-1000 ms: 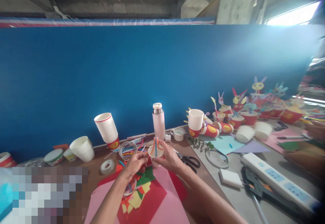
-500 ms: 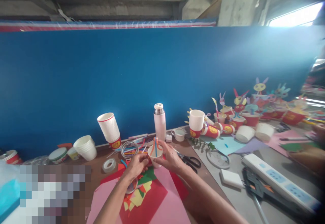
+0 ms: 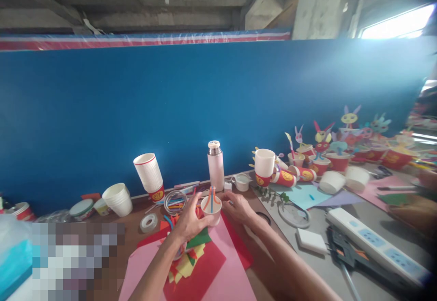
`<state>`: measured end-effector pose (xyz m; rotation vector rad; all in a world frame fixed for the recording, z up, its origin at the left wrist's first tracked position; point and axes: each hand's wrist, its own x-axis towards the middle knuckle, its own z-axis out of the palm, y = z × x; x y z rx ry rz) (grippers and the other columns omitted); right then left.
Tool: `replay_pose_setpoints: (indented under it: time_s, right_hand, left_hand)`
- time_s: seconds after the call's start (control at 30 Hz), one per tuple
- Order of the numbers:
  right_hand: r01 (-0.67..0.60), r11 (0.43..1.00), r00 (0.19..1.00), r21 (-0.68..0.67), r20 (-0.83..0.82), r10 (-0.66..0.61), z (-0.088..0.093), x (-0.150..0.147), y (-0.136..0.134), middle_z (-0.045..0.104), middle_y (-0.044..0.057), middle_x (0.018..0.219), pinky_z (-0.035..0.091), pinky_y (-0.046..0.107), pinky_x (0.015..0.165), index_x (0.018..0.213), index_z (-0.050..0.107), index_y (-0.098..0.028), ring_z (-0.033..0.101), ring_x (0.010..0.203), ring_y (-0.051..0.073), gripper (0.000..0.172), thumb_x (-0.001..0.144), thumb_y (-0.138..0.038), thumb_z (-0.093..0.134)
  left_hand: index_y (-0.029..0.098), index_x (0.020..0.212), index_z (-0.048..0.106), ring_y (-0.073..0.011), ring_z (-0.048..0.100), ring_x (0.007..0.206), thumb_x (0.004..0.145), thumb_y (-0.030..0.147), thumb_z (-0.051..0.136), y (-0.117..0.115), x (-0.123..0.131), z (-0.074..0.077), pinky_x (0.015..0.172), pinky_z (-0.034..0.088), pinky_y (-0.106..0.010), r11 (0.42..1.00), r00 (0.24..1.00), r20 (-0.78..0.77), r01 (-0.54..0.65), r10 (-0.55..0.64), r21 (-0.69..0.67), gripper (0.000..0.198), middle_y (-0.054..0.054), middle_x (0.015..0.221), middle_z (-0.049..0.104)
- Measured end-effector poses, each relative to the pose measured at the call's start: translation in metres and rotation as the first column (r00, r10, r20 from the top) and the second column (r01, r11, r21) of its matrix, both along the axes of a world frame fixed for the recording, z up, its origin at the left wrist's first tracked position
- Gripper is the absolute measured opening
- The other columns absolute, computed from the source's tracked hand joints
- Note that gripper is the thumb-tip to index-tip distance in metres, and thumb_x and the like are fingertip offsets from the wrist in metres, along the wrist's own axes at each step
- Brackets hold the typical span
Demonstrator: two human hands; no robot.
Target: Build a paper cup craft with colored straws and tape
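Note:
A small white paper cup (image 3: 212, 215) stands over the pink paper in front of me, with orange and blue strips (image 3: 212, 197) rising from it. My left hand (image 3: 191, 221) holds it from the left, the thumb across its front and the fingers behind. Just right of the cup is my right hand (image 3: 239, 207), apart from it, its fingers loosely bent with nothing visible in them. Beyond my right wrist a black scissors handle (image 3: 263, 218) shows in part; the hand hides the rest. Yellow and green paper scraps (image 3: 187, 264) lie on a red sheet (image 3: 201, 276) below.
A pink flask (image 3: 215, 169) stands behind the cup. Leftward are a tape roll (image 3: 149, 222), a coil of wire (image 3: 175, 202) and stacked cups (image 3: 149, 173). Rightward lie a power strip (image 3: 375, 242), a glue gun (image 3: 344, 251) and several rabbit-decorated cups (image 3: 320, 164). A co-worker's arm (image 3: 414, 214) reaches in.
My right hand has let go of the cup and moved right, over the scissors. My left hand has come up around the cup's left side.

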<state>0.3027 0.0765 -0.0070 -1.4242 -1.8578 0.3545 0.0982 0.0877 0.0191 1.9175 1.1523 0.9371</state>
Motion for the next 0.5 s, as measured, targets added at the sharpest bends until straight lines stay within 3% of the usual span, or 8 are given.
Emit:
replay_pose_setpoints:
  time_s: [0.2, 0.37, 0.5]
  right_hand:
    - [0.014, 1.000, 0.999, -0.017, 0.051, -0.013, -0.004, -0.005, 0.001, 0.067, 0.002, 0.080, 0.040, 0.024, 0.070, 0.080, 0.059, -0.020, 0.061, 0.077, 0.017, 0.011, 0.074, -0.021, 0.050]
    - [0.028, 0.999, 0.997, -0.033, 0.075, -0.026, -0.009, -0.004, 0.003, 0.065, 0.001, 0.073, 0.038, 0.022, 0.063, 0.080, 0.058, -0.019, 0.058, 0.068, 0.016, 0.010, 0.075, -0.022, 0.050]
    - [0.014, 0.999, 0.996, -0.030, 0.090, -0.011, -0.010, -0.003, 0.004, 0.063, 0.001, 0.069, 0.035, 0.021, 0.059, 0.078, 0.058, -0.018, 0.056, 0.064, 0.014, 0.011, 0.075, -0.020, 0.048]
  left_hand:
    - [0.019, 0.116, 0.053, -0.0274, 0.051, 0.113, 0.059, 0.025, 0.072, 0.000, 0.024, 0.005, 0.095, 0.036, -0.036, 0.997, 0.999, -0.018, 0.029, -0.028, 0.074, 0.060, -0.011, 0.118, 0.059]
    - [0.019, 0.105, 0.058, -0.0263, 0.055, 0.106, 0.063, 0.029, 0.069, 0.005, 0.028, 0.001, 0.087, 0.042, -0.034, 0.997, 0.999, -0.022, 0.028, -0.027, 0.067, 0.044, -0.011, 0.109, 0.062]
    - [0.019, 0.105, 0.058, -0.0265, 0.054, 0.106, 0.064, 0.028, 0.068, 0.005, 0.028, -0.002, 0.089, 0.041, -0.036, 0.996, 1.000, -0.021, 0.023, -0.021, 0.083, 0.043, -0.011, 0.112, 0.059]
